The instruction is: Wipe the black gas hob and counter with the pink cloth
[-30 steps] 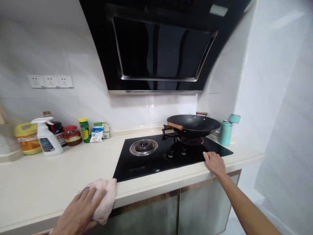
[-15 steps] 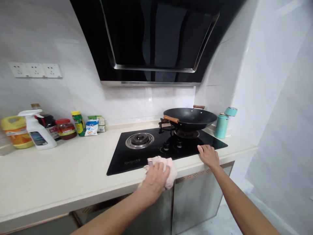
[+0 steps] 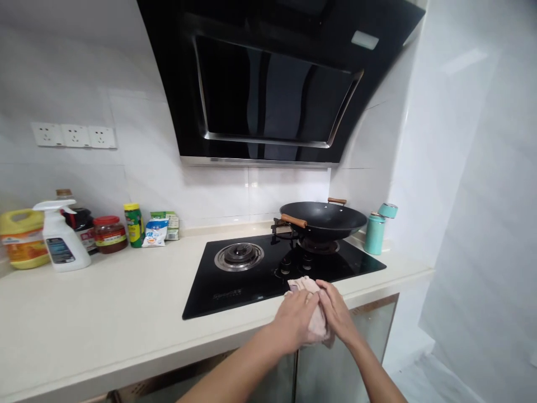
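A pale pink cloth (image 3: 318, 323) is bunched between my two hands at the front edge of the black gas stove (image 3: 247, 288). My left hand (image 3: 296, 318) is closed on the cloth from the left side. From the right, my right hand (image 3: 337, 313) grips the same cloth, its fingers partly curled over it. Part of the cloth hangs down in front of the counter edge. Beyond the hands, a black wok (image 3: 323, 221) with wooden handles sits on the right burner. The left burner (image 3: 239, 256) is bare.
On the counter (image 3: 126, 313) at left stand a white spray bottle (image 3: 62, 240), a yellow jug (image 3: 24, 240), a red-lidded jar (image 3: 109, 235) and small packets (image 3: 156, 232). A turquoise flask (image 3: 375, 234) stands right of the wok. The black range hood (image 3: 268, 95) overhangs the stove.
My right hand has left the stove's right front edge and moved left onto the cloth. My left hand has carried the cloth to the right. The view has tilted up slightly.
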A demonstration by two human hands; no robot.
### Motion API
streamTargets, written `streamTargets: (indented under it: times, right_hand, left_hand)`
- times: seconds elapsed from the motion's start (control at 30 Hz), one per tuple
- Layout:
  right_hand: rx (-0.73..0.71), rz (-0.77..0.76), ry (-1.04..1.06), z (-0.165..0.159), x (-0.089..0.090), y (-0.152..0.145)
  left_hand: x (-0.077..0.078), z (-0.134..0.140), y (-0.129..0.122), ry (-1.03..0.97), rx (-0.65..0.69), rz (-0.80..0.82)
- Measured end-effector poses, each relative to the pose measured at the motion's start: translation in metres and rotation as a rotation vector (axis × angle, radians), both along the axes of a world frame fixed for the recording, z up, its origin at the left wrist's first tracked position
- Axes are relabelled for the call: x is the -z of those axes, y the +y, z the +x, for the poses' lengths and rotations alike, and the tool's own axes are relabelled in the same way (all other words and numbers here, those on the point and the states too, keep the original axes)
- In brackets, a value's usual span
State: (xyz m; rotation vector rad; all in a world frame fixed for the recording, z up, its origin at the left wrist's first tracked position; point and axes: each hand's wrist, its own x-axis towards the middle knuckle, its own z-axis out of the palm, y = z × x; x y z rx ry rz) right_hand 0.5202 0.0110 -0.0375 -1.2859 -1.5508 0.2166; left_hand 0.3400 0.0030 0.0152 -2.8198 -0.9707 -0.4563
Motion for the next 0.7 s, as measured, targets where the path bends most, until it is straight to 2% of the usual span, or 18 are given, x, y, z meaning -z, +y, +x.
streamTargets:
  times: [0.03, 0.1, 0.2, 0.27, 0.33, 0.4, 0.5, 0.6, 0.7]
  right_hand:
    - [-0.020, -0.026, -0.065, 0.001, 0.001, -0.003]
    - [-0.056, -0.085, -0.229, 0.003, 0.000, -0.010]
    - [-0.025, -0.154, -0.496, -0.008, -0.010, -0.021]
    - [0.009, -0.137, -0.619, -0.025, -0.015, -0.026]
    - [0.010, -0.102, -0.682, -0.050, -0.017, -0.027]
    - [-0.020, -0.089, -0.717, -0.082, -0.017, -0.026]
    - [-0.090, -0.054, -0.775, -0.139, -0.015, -0.023]
    - [-0.187, 0.112, -0.861, -0.193, -0.013, -0.022]
    - [-0.237, 0.272, -0.870, -0.219, -0.010, -0.024]
  left_hand:
    - [-0.002, -0.021, 0.000, -0.077, 0.102, -0.088]
    - [-0.005, -0.070, 0.004, -0.190, 0.145, -0.220]
    - [-0.003, -0.151, 0.014, -0.245, -0.127, -0.173]
    - [0.000, -0.205, 0.021, -0.254, -0.304, -0.106]
    - [0.002, -0.251, 0.026, -0.252, -0.409, -0.019]
    - [0.005, -0.284, 0.029, -0.238, -0.509, 0.023]
    - [0.012, -0.306, 0.030, -0.238, -0.598, 0.015]
    - [0.018, -0.305, 0.030, -0.243, -0.637, 0.039]
    - [0.020, -0.303, 0.029, -0.267, -0.610, 0.051]
